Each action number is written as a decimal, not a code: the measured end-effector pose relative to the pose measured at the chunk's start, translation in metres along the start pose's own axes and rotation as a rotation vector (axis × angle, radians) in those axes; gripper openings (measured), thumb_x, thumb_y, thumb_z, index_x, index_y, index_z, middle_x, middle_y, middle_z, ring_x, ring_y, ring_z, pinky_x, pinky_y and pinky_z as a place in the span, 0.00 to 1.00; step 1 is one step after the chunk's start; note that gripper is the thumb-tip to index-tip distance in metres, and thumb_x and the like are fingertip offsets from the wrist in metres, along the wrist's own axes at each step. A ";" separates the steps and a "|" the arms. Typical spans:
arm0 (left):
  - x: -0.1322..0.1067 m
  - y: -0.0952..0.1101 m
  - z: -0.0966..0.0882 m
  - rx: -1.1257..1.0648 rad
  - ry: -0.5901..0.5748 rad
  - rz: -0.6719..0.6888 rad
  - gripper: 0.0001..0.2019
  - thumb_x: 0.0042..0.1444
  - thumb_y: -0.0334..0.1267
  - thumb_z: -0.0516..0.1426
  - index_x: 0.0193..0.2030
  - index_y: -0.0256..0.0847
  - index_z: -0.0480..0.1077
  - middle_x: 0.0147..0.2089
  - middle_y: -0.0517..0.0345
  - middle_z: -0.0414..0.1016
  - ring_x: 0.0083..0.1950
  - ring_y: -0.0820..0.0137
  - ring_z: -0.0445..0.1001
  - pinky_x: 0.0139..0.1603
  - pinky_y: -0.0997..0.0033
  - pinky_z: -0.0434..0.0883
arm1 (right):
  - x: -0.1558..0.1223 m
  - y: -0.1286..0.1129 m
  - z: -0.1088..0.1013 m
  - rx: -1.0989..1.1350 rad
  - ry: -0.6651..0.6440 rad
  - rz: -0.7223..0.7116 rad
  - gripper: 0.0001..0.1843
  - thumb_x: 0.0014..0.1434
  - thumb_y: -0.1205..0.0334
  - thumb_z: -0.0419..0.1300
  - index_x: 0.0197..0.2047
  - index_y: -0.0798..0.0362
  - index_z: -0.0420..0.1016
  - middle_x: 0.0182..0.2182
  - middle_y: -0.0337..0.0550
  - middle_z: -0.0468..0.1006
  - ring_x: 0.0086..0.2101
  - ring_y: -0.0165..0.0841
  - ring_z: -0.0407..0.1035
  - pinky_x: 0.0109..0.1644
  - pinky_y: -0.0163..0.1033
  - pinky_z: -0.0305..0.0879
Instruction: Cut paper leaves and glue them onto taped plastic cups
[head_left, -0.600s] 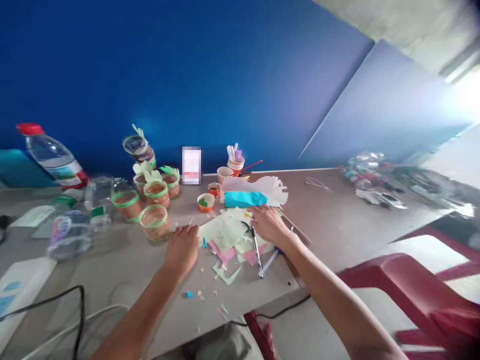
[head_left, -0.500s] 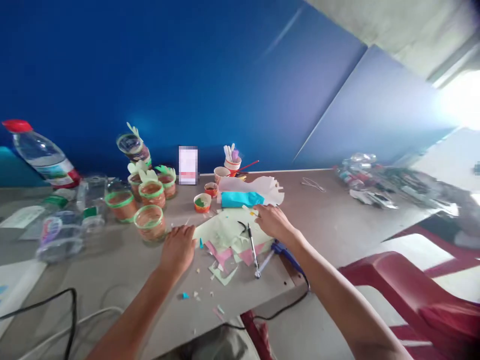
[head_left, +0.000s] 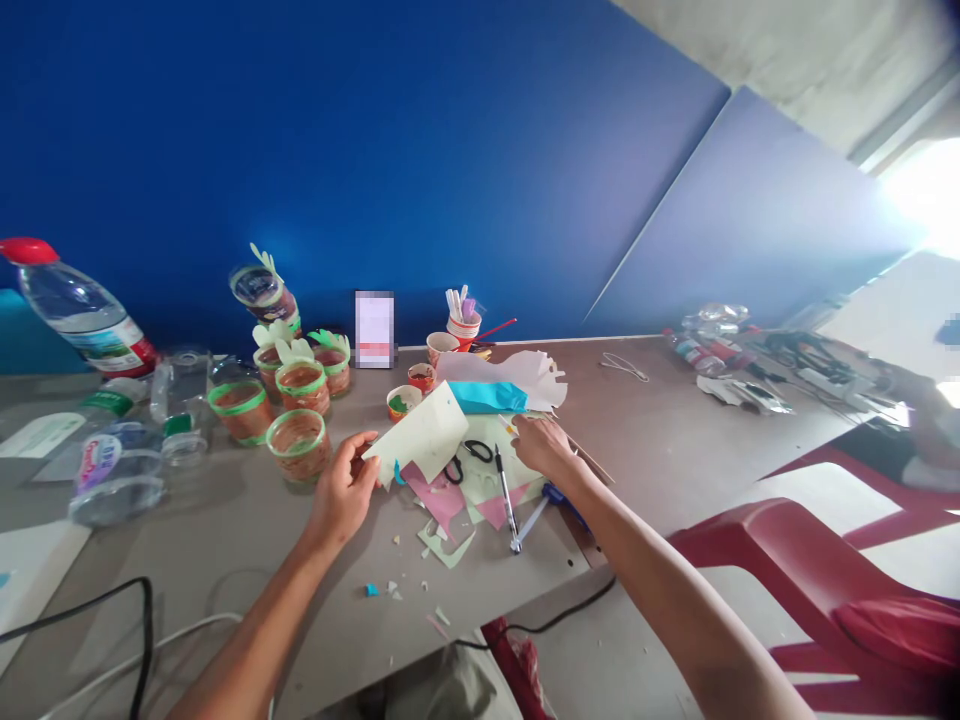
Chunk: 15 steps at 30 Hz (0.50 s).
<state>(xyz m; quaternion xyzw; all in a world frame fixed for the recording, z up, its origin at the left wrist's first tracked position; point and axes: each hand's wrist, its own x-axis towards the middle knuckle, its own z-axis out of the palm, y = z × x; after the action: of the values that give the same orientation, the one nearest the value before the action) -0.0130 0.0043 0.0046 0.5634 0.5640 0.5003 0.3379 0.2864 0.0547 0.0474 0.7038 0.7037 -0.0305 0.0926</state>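
Note:
My left hand [head_left: 349, 490] pinches the left corner of a pale green paper sheet [head_left: 424, 430], tilted up off the table. My right hand [head_left: 546, 446] is closed low over the paper pile, its fingertips at a small yellow-and-white piece [head_left: 510, 426]; what it grips is mostly hidden. Between the hands lie black-handled scissors [head_left: 478, 452], partly covered by the sheet, and a pen [head_left: 505, 500]. Pink paper scraps [head_left: 441, 500] sit under the sheet. A blue glue gun [head_left: 556, 494] rests below my right wrist. Blue paper [head_left: 487, 397] lies just beyond.
Brown-painted cups with green rims [head_left: 298, 440] stand at left, near clear plastic bottles [head_left: 120, 470]. Small paint cups [head_left: 405, 402] and a cup of sticks [head_left: 463, 325] are at the back. A red chair [head_left: 780, 540] stands right; cables [head_left: 142, 620] cross the front left.
My left hand has taken hold of the pale green sheet and lifted it, uncovering the scissors' handles. My right hand has shifted slightly left and down.

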 end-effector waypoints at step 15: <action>0.002 0.008 -0.008 -0.840 -0.049 -0.324 0.17 0.43 0.38 0.67 0.41 0.41 0.74 0.32 0.61 0.75 0.27 0.76 0.70 0.31 0.76 0.72 | -0.024 0.066 -0.013 0.704 0.303 0.098 0.21 0.62 0.54 0.48 0.49 0.54 0.74 0.34 0.45 0.80 0.32 0.33 0.74 0.36 0.35 0.67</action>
<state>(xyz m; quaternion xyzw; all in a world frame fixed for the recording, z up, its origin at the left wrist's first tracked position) -0.0181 0.0041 0.0152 0.2936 0.3845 0.6131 0.6245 0.3511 0.0334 0.0697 0.7217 0.6216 -0.1615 -0.2583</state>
